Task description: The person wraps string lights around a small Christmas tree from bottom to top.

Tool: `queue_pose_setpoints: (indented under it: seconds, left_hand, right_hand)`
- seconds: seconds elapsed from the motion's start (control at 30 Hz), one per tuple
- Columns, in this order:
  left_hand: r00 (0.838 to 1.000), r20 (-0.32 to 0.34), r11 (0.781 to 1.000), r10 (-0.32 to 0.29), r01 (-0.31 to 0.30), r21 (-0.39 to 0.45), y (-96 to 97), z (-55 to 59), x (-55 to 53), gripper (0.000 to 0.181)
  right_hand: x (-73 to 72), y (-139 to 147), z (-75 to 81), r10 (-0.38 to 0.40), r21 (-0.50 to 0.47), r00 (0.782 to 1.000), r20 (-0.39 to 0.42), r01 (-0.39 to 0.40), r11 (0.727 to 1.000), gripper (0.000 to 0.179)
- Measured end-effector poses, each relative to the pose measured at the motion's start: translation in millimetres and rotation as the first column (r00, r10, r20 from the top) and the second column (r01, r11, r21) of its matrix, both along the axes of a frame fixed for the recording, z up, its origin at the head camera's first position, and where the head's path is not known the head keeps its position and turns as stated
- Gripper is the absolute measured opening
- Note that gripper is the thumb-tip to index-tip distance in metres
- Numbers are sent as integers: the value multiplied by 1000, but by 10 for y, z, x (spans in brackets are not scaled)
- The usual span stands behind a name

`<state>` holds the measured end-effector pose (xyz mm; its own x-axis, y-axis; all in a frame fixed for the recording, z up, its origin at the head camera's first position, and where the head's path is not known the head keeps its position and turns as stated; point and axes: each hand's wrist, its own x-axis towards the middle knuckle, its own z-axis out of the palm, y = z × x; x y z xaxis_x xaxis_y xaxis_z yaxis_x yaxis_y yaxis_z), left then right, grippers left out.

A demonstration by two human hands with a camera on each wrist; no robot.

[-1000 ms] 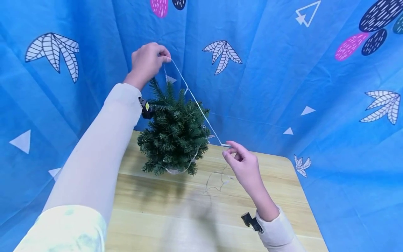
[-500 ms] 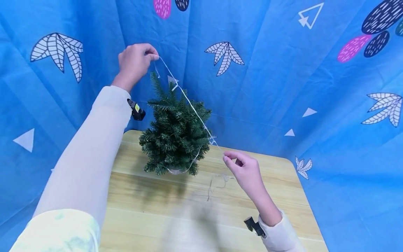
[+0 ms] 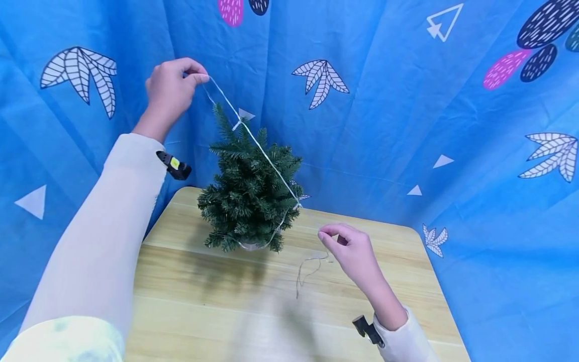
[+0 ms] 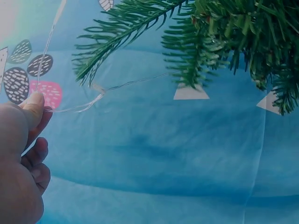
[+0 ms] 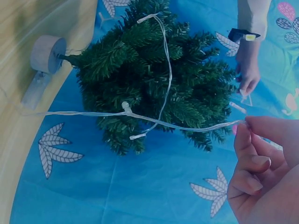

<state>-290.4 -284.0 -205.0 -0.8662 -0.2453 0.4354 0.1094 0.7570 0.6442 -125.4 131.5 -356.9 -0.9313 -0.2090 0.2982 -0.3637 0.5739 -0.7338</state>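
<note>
Far left: pale left sleeve, patchy white and green on the upper arm. Black wrist camera at the cuff has a yellow label; text on it too small to read.

Left hand: raised, up and left of the tree top. Narrow grip, thumb and forefinger pinching the light string; other fingers curled, per left wrist view.

Light string: thin, clear/white, small bulbs along it. Taut diagonal from left hand down right across the front of the tree to its lower right side. Another strand loops along the tree's lower edge. Right wrist view has two strands crossing by the branches.

Tree: small, green, upright near the far edge of the tabletop. Round base under the branches.

Tabletop: pale wood grain, rounded far corners, soft shadows in front of the tree.

Right hand: right of the tree, lower than the left, thumb and finger pinching the string. Thin tail shows below; can't tell if it touches the tabletop. Second wrist camera at the pale right sleeve.

Room: blue curtain all round, printed with outlined leaves, white triangles, pink and dark ovals.
</note>
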Motion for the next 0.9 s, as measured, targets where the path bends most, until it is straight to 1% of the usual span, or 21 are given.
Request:
queue_pose_setpoints:
  seconds: [0.1, 0.3, 0.47, 0.6, 0.7, 0.83, 0.9]
  left_hand:
    - [1000, -16, 999, 9, -8, 36, -77, -37, 82, 40]
    - [999, -10, 993, 37, -36, 114, -202, -132, 227, 38]
    - [997, -51, 980, 60, -49, 190, -243, -187, 342, 37]
    - [993, -100, 966, 69, -42, 254, -262, -251, 443, 33]
    - [990, -122, 964, 70, -36, 264, -306, -329, 513, 32]
    - [990, -122, 963, 70, -35, 267, -358, -439, 608, 32]
    - [988, -132, 962, 81, -43, 270, -368, -499, 654, 33]
  right_hand:
    - [15, 7, -12, 14, 11, 1000, 5, -14, 1000, 8]
    - [36, 14, -20, 33, 22, 999, 6, -33, 999, 8]
    - [59, 38, -7, 45, 22, 999, -6, -45, 999, 8]
    - [74, 81, 8, 48, 30, 998, -46, -46, 998, 8]
    - [78, 118, 6, 60, 56, 995, -86, -55, 997, 8]
    - [97, 183, -21, 76, 95, 990, -123, -64, 993, 7]
    - [110, 217, -32, 73, 108, 988, -138, -58, 993, 8]
